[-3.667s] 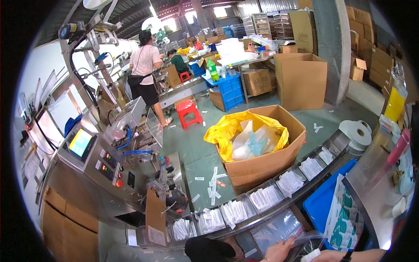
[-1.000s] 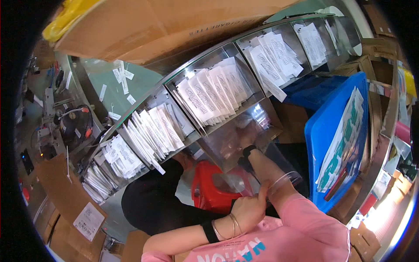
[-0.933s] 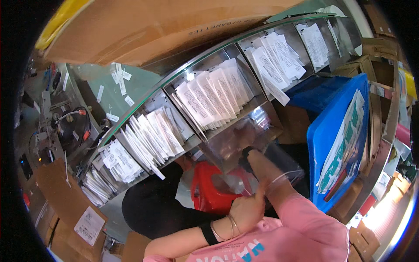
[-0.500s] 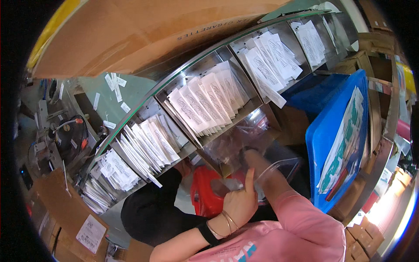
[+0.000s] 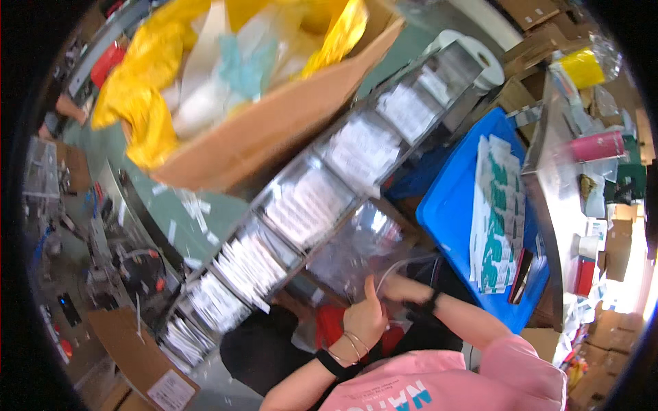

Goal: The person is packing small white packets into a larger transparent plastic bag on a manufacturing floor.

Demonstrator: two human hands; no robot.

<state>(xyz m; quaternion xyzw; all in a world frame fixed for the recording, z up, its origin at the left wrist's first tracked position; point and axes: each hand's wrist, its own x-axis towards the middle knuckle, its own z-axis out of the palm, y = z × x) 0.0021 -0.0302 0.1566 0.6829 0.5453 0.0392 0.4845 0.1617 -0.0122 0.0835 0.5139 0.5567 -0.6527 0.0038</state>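
My left hand (image 5: 364, 319) is at the lower middle, above a red plastic object (image 5: 330, 326). One digit points up while the other fingers curl in; what they hold, if anything, is hidden. My right hand (image 5: 404, 289) is just beside it, blurred, at the curved edge of a clear plastic bag (image 5: 356, 243). Its fingers cannot be made out. Beyond both hands a long metal divided tray (image 5: 291, 257) runs diagonally, its compartments filled with rows of flat white printed packets (image 5: 305, 205).
A large cardboard box (image 5: 274, 140) lined with yellow plastic stands behind the tray. To the right are a blue plastic bin (image 5: 445, 219) with green-and-white printed sheets (image 5: 497, 212) and a metal table edge (image 5: 548, 205). Loose white slips (image 5: 199, 212) lie on the green surface at left.
The whole view has shifted, showing more of the box's inside. My right hand has drawn back toward me beside the clear bag, so its wristband shows. My left hand stays close by.
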